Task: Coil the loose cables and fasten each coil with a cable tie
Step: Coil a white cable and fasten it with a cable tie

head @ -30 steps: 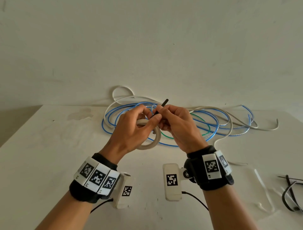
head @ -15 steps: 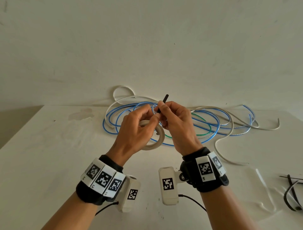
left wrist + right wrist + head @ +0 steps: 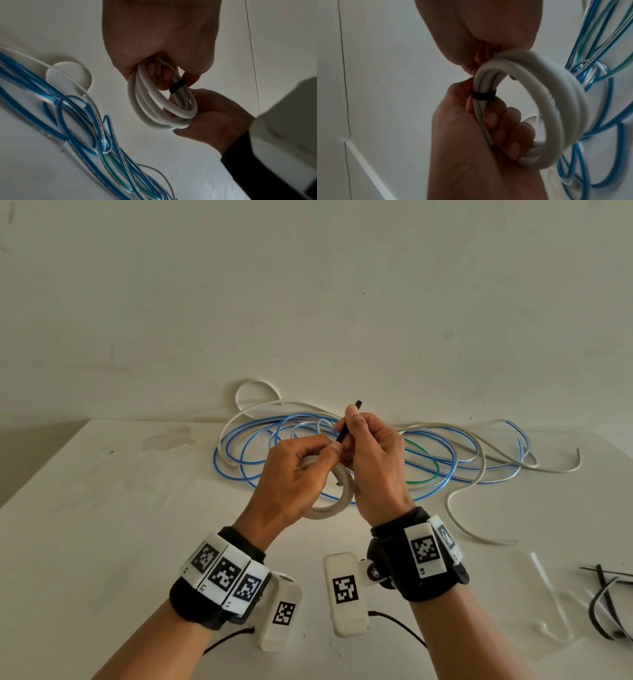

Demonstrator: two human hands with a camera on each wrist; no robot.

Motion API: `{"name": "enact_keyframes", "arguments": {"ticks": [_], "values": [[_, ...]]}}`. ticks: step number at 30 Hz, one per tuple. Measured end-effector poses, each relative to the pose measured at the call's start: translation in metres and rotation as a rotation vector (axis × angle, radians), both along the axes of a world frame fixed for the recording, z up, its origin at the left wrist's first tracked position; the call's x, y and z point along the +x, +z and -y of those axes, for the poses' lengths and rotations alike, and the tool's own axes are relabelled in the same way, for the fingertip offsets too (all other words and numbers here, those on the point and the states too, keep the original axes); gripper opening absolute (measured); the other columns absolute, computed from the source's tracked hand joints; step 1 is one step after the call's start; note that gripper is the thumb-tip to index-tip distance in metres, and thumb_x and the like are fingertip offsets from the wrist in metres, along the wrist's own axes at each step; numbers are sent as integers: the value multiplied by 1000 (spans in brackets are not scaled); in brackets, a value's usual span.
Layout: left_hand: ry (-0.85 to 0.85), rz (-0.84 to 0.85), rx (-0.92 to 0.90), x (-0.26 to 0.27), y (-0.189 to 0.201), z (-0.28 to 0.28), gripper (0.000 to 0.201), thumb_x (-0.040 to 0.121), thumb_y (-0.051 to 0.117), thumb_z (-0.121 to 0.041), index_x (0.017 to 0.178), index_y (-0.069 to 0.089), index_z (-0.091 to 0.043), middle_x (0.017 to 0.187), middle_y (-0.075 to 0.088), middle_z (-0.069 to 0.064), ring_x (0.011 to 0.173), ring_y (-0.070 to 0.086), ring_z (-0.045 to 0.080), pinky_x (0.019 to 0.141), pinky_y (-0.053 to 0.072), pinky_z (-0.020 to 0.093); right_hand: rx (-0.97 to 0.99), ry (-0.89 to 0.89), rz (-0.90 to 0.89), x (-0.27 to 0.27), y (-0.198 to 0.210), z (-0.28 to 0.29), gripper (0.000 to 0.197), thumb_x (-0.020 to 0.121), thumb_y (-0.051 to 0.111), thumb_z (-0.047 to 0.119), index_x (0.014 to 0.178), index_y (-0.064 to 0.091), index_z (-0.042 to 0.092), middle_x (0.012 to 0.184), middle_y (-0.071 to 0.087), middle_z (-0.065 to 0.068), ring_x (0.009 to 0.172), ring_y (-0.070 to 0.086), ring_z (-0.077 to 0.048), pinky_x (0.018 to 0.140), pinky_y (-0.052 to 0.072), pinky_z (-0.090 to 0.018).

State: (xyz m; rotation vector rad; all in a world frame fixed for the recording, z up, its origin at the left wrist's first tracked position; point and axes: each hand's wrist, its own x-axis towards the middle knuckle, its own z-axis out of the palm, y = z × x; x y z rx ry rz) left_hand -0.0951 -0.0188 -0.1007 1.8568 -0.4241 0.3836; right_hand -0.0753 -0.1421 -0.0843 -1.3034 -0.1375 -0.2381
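A small white cable coil is held upright above the table. My left hand grips it, fingers curled through the loop. A black cable tie is wrapped round the coil's strands, also seen as a band. My right hand pinches the tie's black tail, which sticks up past the fingers. Loose blue cables, a green one and white cables lie tangled on the table behind the hands.
Spare ties lie at the right front of the white table: a white one and black ones. A wall stands close behind the cable pile. A white cable loop lies against it.
My right hand has drawn the black tail upward and slightly right. Both hands have risen a little and the coil has shifted right with them.
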Motion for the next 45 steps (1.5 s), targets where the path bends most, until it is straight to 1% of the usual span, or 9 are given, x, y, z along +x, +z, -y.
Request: {"name": "enact_keyframes", "arguments": {"ticks": [14,17,20,24,30,34,36,40,45], "values": [[31,54,72,-11,13,-12,31,101,57,-32,75,68,-19,56,55,-10,52,49,8,55,37,19,93,18,-45,-11,12,3,36,104,56,26,74,68,11,58,49,1,53,43,-9,50,37,-19],[27,23,35,-15,22,-17,36,103,54,-31,70,66,-23,53,50,-9,50,43,6,53,37,24,131,35,-29,-19,17,2,36,105,54,24,76,69,9,60,49,0,56,42,-10,49,36,-18],[-4,-44,-22,-26,20,-18,46,100,56,-46,71,68,-12,62,57,12,57,50,23,64,45,42,65,20,6,-28,16,-4,35,105,54,23,77,68,6,59,50,0,54,41,-10,48,34,-19],[15,-73,-79,-29,13,-16,41,100,58,-39,74,69,-9,71,63,19,73,60,39,75,48,51,50,1,1,-28,15,-8,34,105,54,22,79,67,4,57,50,0,52,41,-9,48,35,-19],[8,-96,-117,-28,6,-6,30,101,58,-24,80,73,-9,73,69,12,76,64,34,74,49,39,129,-28,-93,-20,9,-8,33,104,55,18,76,66,4,56,50,3,51,40,-8,46,35,-17],[-69,-228,-206,-25,2,-12,37,102,56,-25,77,65,0,61,50,5,51,42,13,50,38,23,18,29,-41,-23,11,-3,33,105,54,21,81,68,4,58,49,-1,52,42,-10,50,39,-21],[-152,-368,-347,-21,1,-22,41,100,59,-33,83,64,4,71,48,15,61,44,20,55,45,24,7,96,-26,-27,13,-4,32,106,53,22,83,69,6,62,50,-3,54,44,-11,52,40,-22],[-144,-402,-360,-19,-2,-48,50,96,51,-53,115,66,-9,109,68,12,107,67,22,95,56,43,-122,162,35,-33,26,-20,33,103,58,27,93,66,-3,67,61,-6,59,56,-13,57,50,-23],[-199,-457,-331,-38,6,-86,65,89,63,-58,142,52,-23,134,64,6,122,64,18,93,58,46,-249,177,69,-30,50,-58,29,95,70,27,87,67,-1,66,68,-11,57,63,-17,57,54,-26]]}}
